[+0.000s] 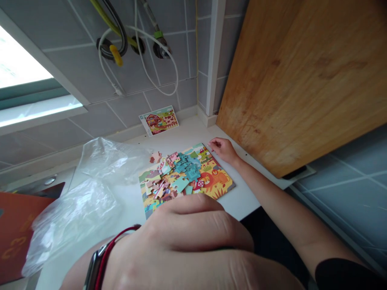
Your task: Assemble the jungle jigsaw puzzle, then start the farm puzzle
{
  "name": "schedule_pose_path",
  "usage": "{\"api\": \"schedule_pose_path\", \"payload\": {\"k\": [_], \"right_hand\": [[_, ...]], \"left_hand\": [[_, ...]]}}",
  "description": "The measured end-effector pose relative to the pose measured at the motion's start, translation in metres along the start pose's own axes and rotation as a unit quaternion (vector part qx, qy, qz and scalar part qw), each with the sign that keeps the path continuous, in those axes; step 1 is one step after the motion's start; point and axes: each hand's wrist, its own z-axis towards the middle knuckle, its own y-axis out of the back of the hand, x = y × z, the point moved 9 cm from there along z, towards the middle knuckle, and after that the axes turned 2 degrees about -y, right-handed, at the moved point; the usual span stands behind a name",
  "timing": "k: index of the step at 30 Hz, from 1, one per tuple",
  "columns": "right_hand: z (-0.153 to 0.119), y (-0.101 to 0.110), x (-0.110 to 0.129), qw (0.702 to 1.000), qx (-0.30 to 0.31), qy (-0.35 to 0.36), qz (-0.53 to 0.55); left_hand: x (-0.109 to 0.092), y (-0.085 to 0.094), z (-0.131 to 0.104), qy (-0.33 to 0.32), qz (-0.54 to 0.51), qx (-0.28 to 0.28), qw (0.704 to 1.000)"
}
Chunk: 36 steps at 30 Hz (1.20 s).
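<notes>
A colourful board with lions and a tractor (223,181) lies on the white counter, with a heap of loose jigsaw pieces (181,169) on it. My left hand (193,237), very large and close to the camera, has its fingers curled together; its palm and anything inside are hidden. It covers the board's near edge in the view. Beyond the board's upper right corner, my right hand (223,149) rests by the counter top with fingers loosely bent and slightly apart, nothing visible in them. A farm picture card (159,121) leans by the back wall.
Crumpled clear plastic bags (87,205) lie left of the board. An orange-red box (15,237) is at the far left. A wooden panel (302,80) stands at the right. Hoses and a white cable (145,72) hang on the tiled wall.
</notes>
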Motion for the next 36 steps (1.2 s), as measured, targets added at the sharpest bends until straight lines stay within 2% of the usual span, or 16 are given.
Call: {"api": "schedule_pose_path", "payload": {"k": [2,5,6,7,10,12,15,18,22,25,28,31,34,36], "right_hand": [[0.0,0.0,0.0,1.0,0.0,0.003,-0.004],[-0.001,0.001,0.002,1.0,-0.001,0.007,-0.001],[-0.001,0.001,0.002,1.0,-0.002,0.008,0.002],[-0.001,0.001,0.003,1.0,-0.002,0.008,0.003],[0.0,0.001,0.004,1.0,0.001,0.008,0.006],[0.0,0.0,0.003,1.0,0.007,0.005,0.011],[0.001,-0.001,0.002,1.0,0.011,0.001,0.019],[0.002,0.0,0.003,1.0,0.008,0.001,0.026],[0.003,0.002,0.007,0.999,0.003,0.007,0.037],[0.002,0.002,0.01,0.999,0.004,0.012,0.038],[0.003,0.002,0.009,0.999,0.003,0.014,0.04],[0.003,0.002,0.007,0.999,-0.005,0.01,0.045],[0.003,0.002,0.007,0.999,-0.012,0.01,0.046],[0.002,0.002,0.007,0.999,-0.015,0.011,0.047]], "left_hand": [[-0.002,0.0,0.004,0.001,0.044,-0.009,0.999],[0.004,0.008,0.01,0.032,0.125,-0.055,0.99],[0.007,0.007,0.013,0.034,0.149,-0.051,0.987],[0.008,0.003,0.018,0.023,0.168,-0.033,0.985],[0.009,-0.032,0.027,-0.069,0.199,0.111,0.971],[0.015,-0.049,0.026,-0.098,0.223,0.161,0.956],[0.034,-0.059,0.022,-0.067,0.253,0.175,0.949],[0.06,-0.057,0.011,0.016,0.267,0.166,0.949],[0.09,-0.053,-0.026,0.127,0.228,0.157,0.952],[0.097,-0.058,-0.069,0.193,0.154,0.141,0.959],[0.1,-0.057,-0.117,0.269,0.125,0.049,0.954],[0.093,-0.055,-0.158,0.285,0.185,-0.048,0.939],[0.088,-0.051,-0.194,0.295,0.275,-0.146,0.903],[0.091,-0.052,-0.215,0.312,0.323,-0.186,0.874]]}}
